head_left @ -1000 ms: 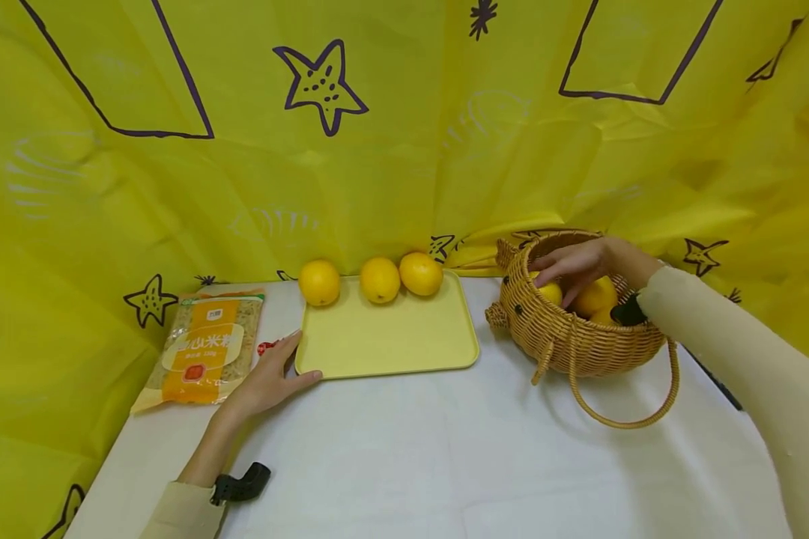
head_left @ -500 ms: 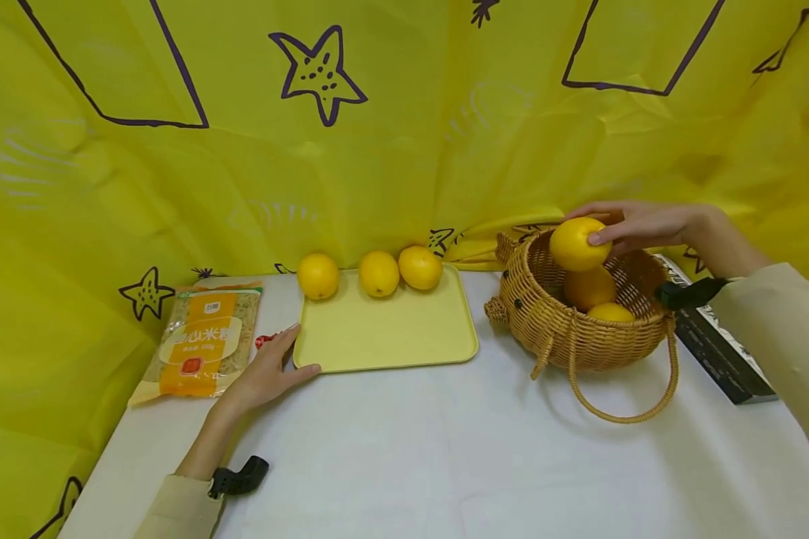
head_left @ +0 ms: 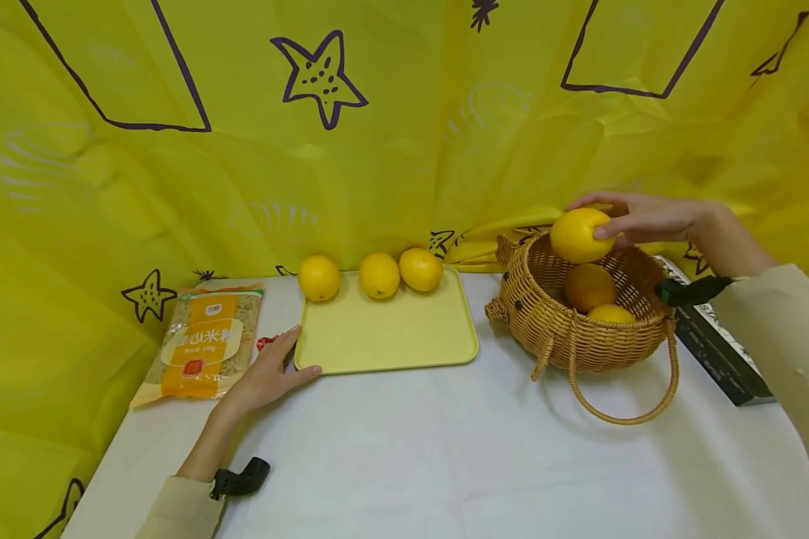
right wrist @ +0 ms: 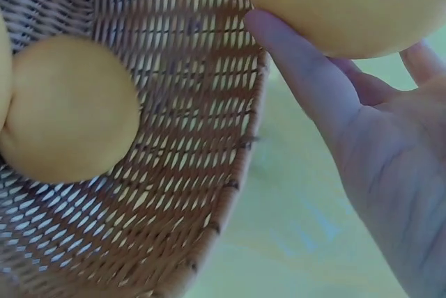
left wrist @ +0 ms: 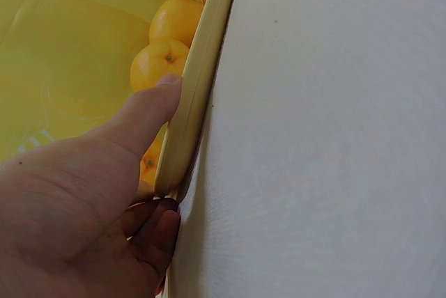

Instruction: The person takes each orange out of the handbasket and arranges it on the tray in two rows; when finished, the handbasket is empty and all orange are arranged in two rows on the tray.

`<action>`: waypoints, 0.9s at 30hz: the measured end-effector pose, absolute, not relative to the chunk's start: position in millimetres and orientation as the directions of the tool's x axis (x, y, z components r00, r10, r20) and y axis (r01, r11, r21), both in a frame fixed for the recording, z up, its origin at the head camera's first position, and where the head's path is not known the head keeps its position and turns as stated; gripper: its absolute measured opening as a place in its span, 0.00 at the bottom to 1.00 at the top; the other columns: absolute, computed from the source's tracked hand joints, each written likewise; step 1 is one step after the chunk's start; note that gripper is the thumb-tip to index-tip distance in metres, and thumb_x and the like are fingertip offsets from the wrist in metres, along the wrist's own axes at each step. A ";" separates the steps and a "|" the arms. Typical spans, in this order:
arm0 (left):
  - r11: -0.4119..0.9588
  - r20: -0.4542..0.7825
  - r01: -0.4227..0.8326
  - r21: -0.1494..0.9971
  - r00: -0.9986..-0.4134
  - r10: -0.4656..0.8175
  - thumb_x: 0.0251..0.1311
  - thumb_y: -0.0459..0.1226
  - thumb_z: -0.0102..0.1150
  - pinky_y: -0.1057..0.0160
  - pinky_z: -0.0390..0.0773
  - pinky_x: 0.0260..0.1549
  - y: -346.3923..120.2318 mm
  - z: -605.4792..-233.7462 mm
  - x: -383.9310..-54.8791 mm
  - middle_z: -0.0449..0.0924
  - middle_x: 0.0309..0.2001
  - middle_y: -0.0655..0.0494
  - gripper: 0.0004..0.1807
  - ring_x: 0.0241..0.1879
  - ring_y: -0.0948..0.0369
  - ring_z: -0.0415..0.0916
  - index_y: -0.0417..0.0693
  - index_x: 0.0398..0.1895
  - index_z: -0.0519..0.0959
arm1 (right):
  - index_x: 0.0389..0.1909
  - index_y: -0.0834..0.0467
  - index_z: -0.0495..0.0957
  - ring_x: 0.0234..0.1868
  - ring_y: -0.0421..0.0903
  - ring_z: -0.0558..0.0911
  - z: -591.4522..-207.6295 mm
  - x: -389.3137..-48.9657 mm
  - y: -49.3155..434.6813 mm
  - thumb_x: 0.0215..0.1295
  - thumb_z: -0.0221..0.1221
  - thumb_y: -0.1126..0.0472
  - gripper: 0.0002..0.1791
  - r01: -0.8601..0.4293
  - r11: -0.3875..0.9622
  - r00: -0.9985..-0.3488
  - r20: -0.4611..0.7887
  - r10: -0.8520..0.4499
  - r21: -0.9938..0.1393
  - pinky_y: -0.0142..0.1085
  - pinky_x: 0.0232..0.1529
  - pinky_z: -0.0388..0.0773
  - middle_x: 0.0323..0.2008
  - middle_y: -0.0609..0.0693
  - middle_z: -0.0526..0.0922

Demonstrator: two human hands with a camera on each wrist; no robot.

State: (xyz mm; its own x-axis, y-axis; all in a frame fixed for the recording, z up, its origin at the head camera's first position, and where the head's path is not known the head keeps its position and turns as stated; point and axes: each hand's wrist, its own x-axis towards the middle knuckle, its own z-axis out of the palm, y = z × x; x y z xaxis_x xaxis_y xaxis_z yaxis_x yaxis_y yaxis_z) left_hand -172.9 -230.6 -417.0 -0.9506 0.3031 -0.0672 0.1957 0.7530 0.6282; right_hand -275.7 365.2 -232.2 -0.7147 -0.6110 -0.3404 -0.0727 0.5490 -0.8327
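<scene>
Left hand [head_left: 270,378]: kept at eight o'clock of the yellow tray [head_left: 387,333], hardly moved all second; the corner is held between a thumb laid along the rim and curled fingers, so the tray is probably being steadied.
Black box [head_left: 717,359]: brought into fuller view between three and four o'clock of the basket, now that the right sleeve [head_left: 771,329] has been shifted.
Food packet [head_left: 202,344]: left untouched at nine o'clock of the tray.
Pig-faced wicker basket [head_left: 600,352]: set at three o'clock of the tray, and the reach inside it is over! At least two oranges, one darker [head_left: 589,287] and one yellower [head_left: 610,313], are left in it.
Tray oranges [head_left: 379,275]: lined along the far edge at ten, twelve and one o'clock; the count is unchanged at three, so nothing has been added yet.
Lifted orange [head_left: 578,236]: up it has come! Held at the basket's twelve o'clock, a touch higher than half a second ago; its removal is judged all but done.
Right hand [head_left: 650,217]: wrapped on that orange, thumb pressed to the near side, fingers behind; the grip looks secure.
Starfish-printed backdrop [head_left: 404,150]: hung farthest, beyond twelve o'clock.
</scene>
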 end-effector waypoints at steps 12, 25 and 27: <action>0.751 -0.067 0.193 0.632 -0.951 0.301 0.60 0.55 0.62 0.36 0.50 0.71 -230.1 -414.9 -171.4 0.48 0.75 0.32 0.52 0.74 0.35 0.46 0.33 0.75 0.49 | 0.76 0.47 0.52 0.48 0.40 0.78 -224.0 -283.1 322.8 0.71 0.49 0.60 0.34 -0.270 0.462 -0.688 -0.166 -0.706 -0.845 0.32 0.50 0.79 0.56 0.47 0.75; 0.751 -0.073 0.192 0.632 -0.950 0.304 0.60 0.55 0.61 0.36 0.49 0.71 -229.5 -415.5 -172.5 0.48 0.75 0.33 0.52 0.74 0.36 0.45 0.34 0.75 0.48 | 0.71 0.47 0.52 0.53 0.46 0.76 -218.3 -293.1 256.4 0.64 0.57 0.67 0.38 -0.239 0.501 -0.754 -0.167 -0.636 -0.832 0.35 0.51 0.79 0.63 0.52 0.66; 0.751 -0.073 0.191 0.632 -0.950 0.303 0.60 0.54 0.62 0.36 0.49 0.71 -229.4 -415.3 -172.6 0.48 0.75 0.33 0.52 0.74 0.36 0.45 0.34 0.75 0.48 | 0.72 0.48 0.52 0.54 0.47 0.75 -220.0 -296.9 247.2 0.63 0.58 0.67 0.39 -0.264 0.517 -0.745 -0.168 -0.645 -0.815 0.34 0.51 0.79 0.65 0.53 0.64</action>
State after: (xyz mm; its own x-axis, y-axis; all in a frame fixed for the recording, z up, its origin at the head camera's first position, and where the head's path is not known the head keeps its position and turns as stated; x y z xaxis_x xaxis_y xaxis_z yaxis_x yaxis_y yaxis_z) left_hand -172.6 -229.4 -415.3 -0.9501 0.3033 -0.0727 0.1913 0.7509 0.6321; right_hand -296.9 247.2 -220.0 -0.7450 -0.6455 -0.1683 -0.2637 0.5168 -0.8145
